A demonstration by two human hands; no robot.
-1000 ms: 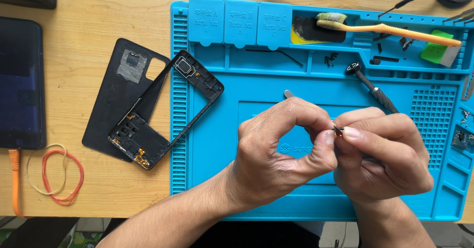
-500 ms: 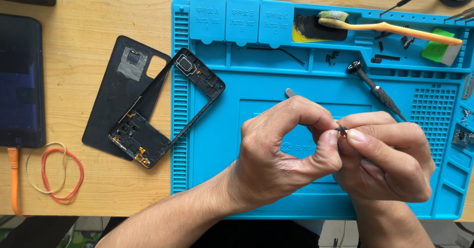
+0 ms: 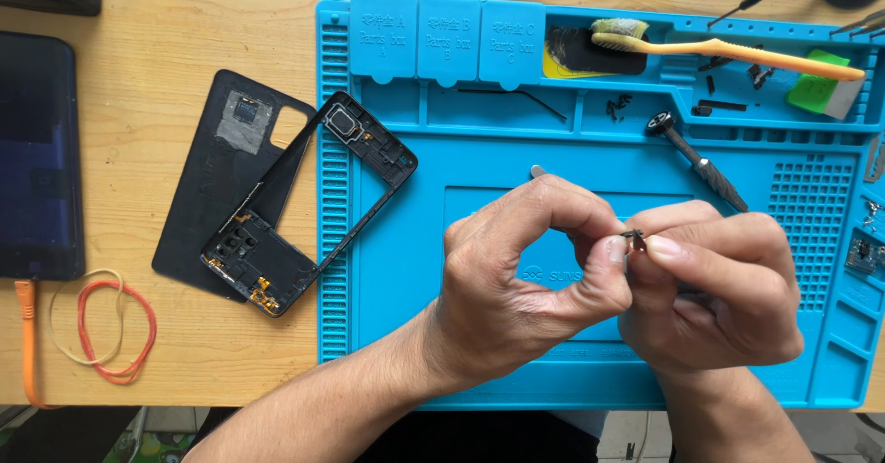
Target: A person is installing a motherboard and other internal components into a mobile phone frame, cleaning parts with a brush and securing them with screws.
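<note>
Over the blue silicone work mat [image 3: 406, 269] my left hand [image 3: 525, 283] and my right hand [image 3: 714, 292] meet fingertip to fingertip. Between them they pinch a tiny dark part [image 3: 634, 236]. A thin metal tool tip [image 3: 537, 171] pokes out behind my left fingers; which hand holds it I cannot tell. A black screwdriver [image 3: 696, 160] lies on the mat just above my right hand. To the left a black phone middle frame [image 3: 277, 255] rests across the mat's edge, on top of a black back cover [image 3: 207, 182].
A yellow toothbrush [image 3: 737, 53] lies across the mat's top trays, with a green and white block [image 3: 820, 94] and small screws [image 3: 616, 105] nearby. A dark phone [image 3: 37, 154] sits at the far left. Rubber bands [image 3: 101, 329] and an orange pry tool [image 3: 28, 343] lie below it.
Both hands have stayed almost in place, pinching the small part; the fingers shifted only slightly.
</note>
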